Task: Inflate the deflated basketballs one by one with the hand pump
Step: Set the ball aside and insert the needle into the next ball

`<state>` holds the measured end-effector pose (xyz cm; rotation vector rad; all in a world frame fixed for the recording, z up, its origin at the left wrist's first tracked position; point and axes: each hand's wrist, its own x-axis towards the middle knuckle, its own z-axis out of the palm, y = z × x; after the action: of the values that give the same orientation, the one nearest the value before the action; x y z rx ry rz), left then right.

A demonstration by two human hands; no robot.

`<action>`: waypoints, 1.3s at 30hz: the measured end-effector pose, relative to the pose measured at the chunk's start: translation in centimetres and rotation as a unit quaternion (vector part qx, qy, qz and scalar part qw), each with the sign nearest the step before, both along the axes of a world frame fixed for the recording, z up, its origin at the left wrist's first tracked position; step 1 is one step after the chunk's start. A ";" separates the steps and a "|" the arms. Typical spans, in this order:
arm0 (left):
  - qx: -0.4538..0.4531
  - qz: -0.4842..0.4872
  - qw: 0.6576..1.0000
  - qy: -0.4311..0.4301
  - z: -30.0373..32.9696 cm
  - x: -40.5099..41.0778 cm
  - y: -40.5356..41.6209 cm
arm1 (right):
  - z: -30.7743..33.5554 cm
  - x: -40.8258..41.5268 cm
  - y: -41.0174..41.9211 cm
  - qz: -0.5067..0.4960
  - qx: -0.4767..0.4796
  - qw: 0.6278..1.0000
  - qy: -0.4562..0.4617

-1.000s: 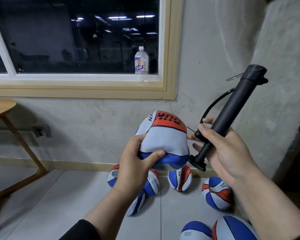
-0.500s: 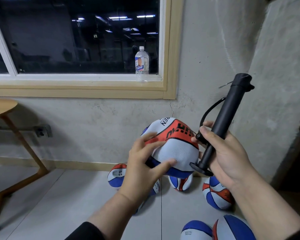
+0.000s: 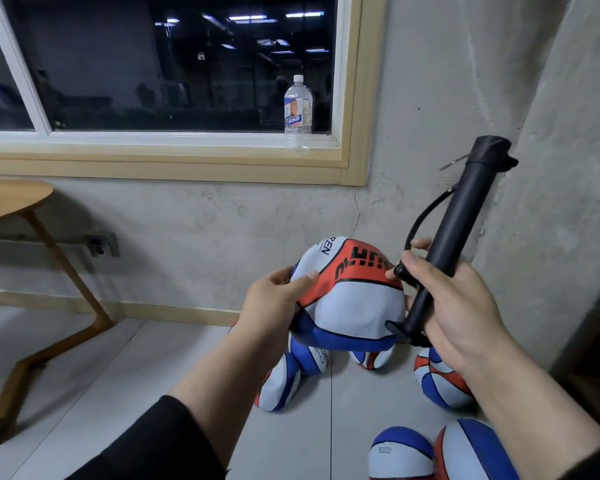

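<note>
Head view, going from the left: a round light-wood tabletop [image 3: 11,199] on angled wooden legs stands against the grey concrete wall, with a grey wall socket [image 3: 103,244] just beside its leg. Above runs a wood-framed window [image 3: 174,164], dark outside, and a clear plastic water bottle with a blue label [image 3: 298,112] stands upright on the sill near the right end of the frame. Lower down, the person's left hand [image 3: 274,306], black sleeve pushed up the forearm, holds the deflated white, orange and blue basketball [image 3: 352,299] in the air in front of the wall, fingers [image 3: 303,278] curled over the ball's upper left edge, gripping its slack skin. Under it, several more basketballs of the same colours [image 3: 281,382] lie on the pale tiled floor [image 3: 118,393], some against the wall, two nearer at the bottom right. To the right, the right hand [image 3: 454,306] is wrapped round the black cylindrical hand pump [image 3: 461,216], which tilts up and to the right; its flat lower end touches the ball's right side. The thumb lies across the barrel, and a thin black hose [image 3: 421,216] loops from the fingertips toward the pump's upper part.
</note>
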<state>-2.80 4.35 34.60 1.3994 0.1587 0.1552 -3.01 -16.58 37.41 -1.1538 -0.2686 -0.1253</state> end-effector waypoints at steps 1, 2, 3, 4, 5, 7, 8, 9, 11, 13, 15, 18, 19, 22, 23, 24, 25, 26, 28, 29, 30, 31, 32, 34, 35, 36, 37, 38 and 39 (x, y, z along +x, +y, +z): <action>0.022 0.006 1.000 0.009 0.0 0.1 0.2 | 0.0 -0.1 0.2 0.006 -0.004 1.000 -0.004; 0.049 0.020 0.998 0.020 -0.1 0.4 0.4 | -0.1 -0.2 0.3 0.012 -0.008 1.000 -0.007; 0.067 0.033 0.997 0.029 -0.4 0.6 0.6 | -0.2 -0.3 0.5 0.018 -0.013 1.000 -0.008; 0.070 0.039 0.996 0.036 -0.7 0.7 0.7 | -0.3 -0.4 0.6 0.021 -0.019 1.000 -0.008; 0.072 0.042 0.996 0.035 -0.8 0.7 0.7 | -0.4 -0.4 0.7 0.022 -0.025 0.999 -0.005; 0.092 0.051 0.994 0.002 -0.7 0.5 0.6 | -0.2 -0.3 0.6 0.024 -0.024 0.999 0.004; 0.106 0.054 0.992 -0.031 -0.6 0.3 0.5 | 0.0 -0.2 0.4 0.029 -0.014 0.999 0.007; 0.116 0.054 0.989 -0.068 -0.5 0.0 0.4 | 0.3 0.0 0.1 0.038 0.002 0.999 0.007; 0.118 0.040 0.983 -0.133 -0.4 -0.4 0.3 | 1.1 0.3 -0.7 0.048 0.039 0.998 0.004; 0.130 0.032 0.974 -0.183 -0.6 -0.5 0.1 | 1.6 0.4 -1.2 0.042 0.055 0.998 0.003; 0.119 0.024 0.969 -0.213 -0.8 -0.5 -0.2 | 1.6 0.4 -1.3 0.051 0.055 0.997 -0.002; 0.097 0.008 0.970 -0.222 -0.9 -0.6 -0.6 | 1.4 0.3 -1.2 0.052 0.044 0.998 -0.004; 0.096 0.006 0.971 -0.220 -0.9 -0.6 -0.8 | 1.3 0.2 -1.2 0.048 0.042 0.998 -0.003; 0.114 0.026 0.967 -0.228 -0.8 -0.6 -1.1 | 0.9 0.3 -1.3 0.052 0.040 0.998 -0.005; 0.127 0.031 0.964 -0.233 -0.6 -0.7 -1.2 | 0.8 0.3 -1.3 0.053 0.038 0.998 -0.005; 0.136 0.032 0.962 -0.236 -0.6 -0.8 -1.2 | 0.7 0.2 -1.3 0.051 0.033 0.998 -0.005; 0.140 0.031 0.961 -0.236 -0.5 -1.0 -1.1 | 0.6 0.2 -1.3 0.046 0.028 0.999 -0.005; 0.136 0.038 0.962 -0.233 -0.4 -1.2 -1.0 | 0.5 0.2 -1.3 0.040 0.025 0.999 -0.006; 0.076 0.080 0.973 -0.204 0.0 -1.2 -0.7 | 0.5 0.2 -1.5 0.029 0.029 0.999 -0.005; 0.020 0.111 0.977 -0.180 0.3 -1.1 -0.5 | 0.4 0.2 -1.6 0.023 0.036 0.999 -0.003; -0.034 0.138 0.978 -0.151 0.5 -0.9 -0.3 | 0.4 0.3 -1.8 0.017 0.047 0.999 0.000; -0.069 0.154 0.978 -0.123 0.7 -0.8 -0.1 | 0.3 0.3 -1.8 0.012 0.058 0.998 0.005; -0.076 0.157 0.980 -0.099 0.6 -0.4 0.1 | 0.2 0.3 -1.8 0.009 0.068 0.998 0.009; -0.063 0.147 0.985 -0.064 0.2 0.0 0.4 | 0.1 0.2 -1.5 0.009 0.076 0.997 0.010; -0.062 0.142 0.986 -0.055 0.2 0.1 0.4 | 0.0 0.2 -1.3 0.007 0.071 0.997 0.009; -0.071 0.144 0.986 -0.051 0.1 0.2 0.4 | -0.1 0.2 -1.1 0.003 0.067 0.998 0.009; -0.084 0.142 0.985 -0.048 0.2 0.2 0.5 | -0.2 0.1 -0.9 0.000 0.064 0.998 0.010; -0.092 0.134 0.986 -0.044 0.2 0.2 0.4 | -0.3 0.1 -0.7 0.001 0.063 0.998 0.011; -0.098 0.117 0.988 -0.032 0.4 -0.1 0.1 | -0.4 0.1 -0.5 0.003 0.062 0.998 0.013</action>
<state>-2.90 4.46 35.00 1.1755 0.2782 0.3685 -2.88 -17.10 37.02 -1.0300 -0.2381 -0.1200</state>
